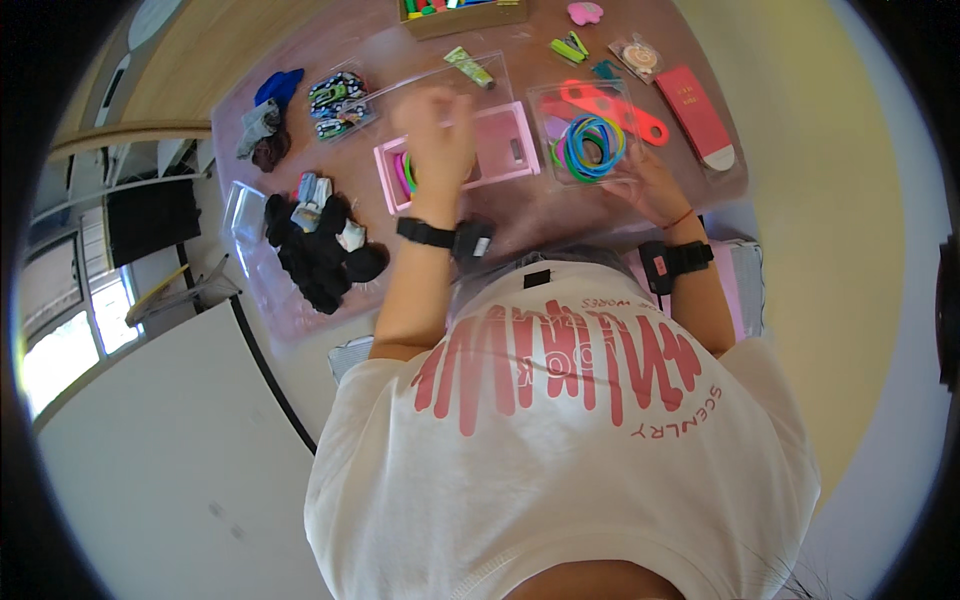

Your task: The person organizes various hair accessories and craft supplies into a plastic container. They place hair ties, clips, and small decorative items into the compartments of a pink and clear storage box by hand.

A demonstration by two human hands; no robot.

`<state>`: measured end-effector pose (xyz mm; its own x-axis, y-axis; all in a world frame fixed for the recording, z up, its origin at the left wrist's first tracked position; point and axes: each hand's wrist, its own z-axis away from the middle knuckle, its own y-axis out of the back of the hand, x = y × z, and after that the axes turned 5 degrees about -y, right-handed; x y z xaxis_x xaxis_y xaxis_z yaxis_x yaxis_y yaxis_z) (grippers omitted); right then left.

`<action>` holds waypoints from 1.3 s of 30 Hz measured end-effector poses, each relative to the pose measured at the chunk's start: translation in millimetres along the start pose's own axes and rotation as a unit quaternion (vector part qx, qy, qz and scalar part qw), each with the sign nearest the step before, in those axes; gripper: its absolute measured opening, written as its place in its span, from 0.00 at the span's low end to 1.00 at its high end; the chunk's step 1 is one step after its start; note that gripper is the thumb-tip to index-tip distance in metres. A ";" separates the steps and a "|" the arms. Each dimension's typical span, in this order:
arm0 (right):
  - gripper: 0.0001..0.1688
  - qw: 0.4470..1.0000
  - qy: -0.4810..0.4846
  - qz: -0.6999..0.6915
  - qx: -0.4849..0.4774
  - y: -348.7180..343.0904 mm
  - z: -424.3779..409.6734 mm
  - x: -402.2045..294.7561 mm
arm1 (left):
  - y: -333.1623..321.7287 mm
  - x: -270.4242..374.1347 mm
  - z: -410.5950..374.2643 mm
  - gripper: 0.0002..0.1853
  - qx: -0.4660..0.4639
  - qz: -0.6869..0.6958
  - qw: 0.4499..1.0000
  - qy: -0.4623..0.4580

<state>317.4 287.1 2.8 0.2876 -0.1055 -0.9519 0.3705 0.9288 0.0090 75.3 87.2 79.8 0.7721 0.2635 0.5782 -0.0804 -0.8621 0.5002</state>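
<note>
My left hand [441,139] is over the left part of a pink plastic box [501,178], blurred by motion. Its fingers are bent, and whether they hold anything is unclear. Pink and green rings [405,174] show inside the box beside my wrist; the hand covers the rest of that side. A small dark piece [516,150] lies in the box's right part. At the right, my right hand [651,187] grips the near right corner of a clear plastic box [555,178]. Several blue, yellow and green rings [592,148] are piled in it.
Behind the pink box are a clear container [491,71] and a green tube [469,67]. Toy cars [337,101] and dark bundled socks [322,247] lie left. A red strip [626,112], red box [694,112] and green stapler [570,48] lie right. A cardboard box [465,24] stands behind.
</note>
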 end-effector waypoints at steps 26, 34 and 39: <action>0.31 0.978 0.018 0.173 -0.115 -71.9 -64.4 2.3 | 161.8 -223.6 84.2 0.19 -0.030 -0.268 0.924 0.272; 0.23 0.988 -0.069 0.012 -0.139 -92.6 -58.9 32.3 | 155.3 -108.4 18.4 0.11 -0.069 -0.053 0.971 0.223; 0.26 0.958 -0.270 -0.096 -0.002 -101.0 -49.5 4.1 | 79.6 -56.4 28.2 0.14 -0.286 0.107 0.951 0.043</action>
<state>237.4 210.5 -17.1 0.6295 -0.4419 -0.6391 0.4592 0.8751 -0.1529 43.2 -8.5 68.8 0.6470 0.1650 0.7444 -0.5784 -0.5299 0.6202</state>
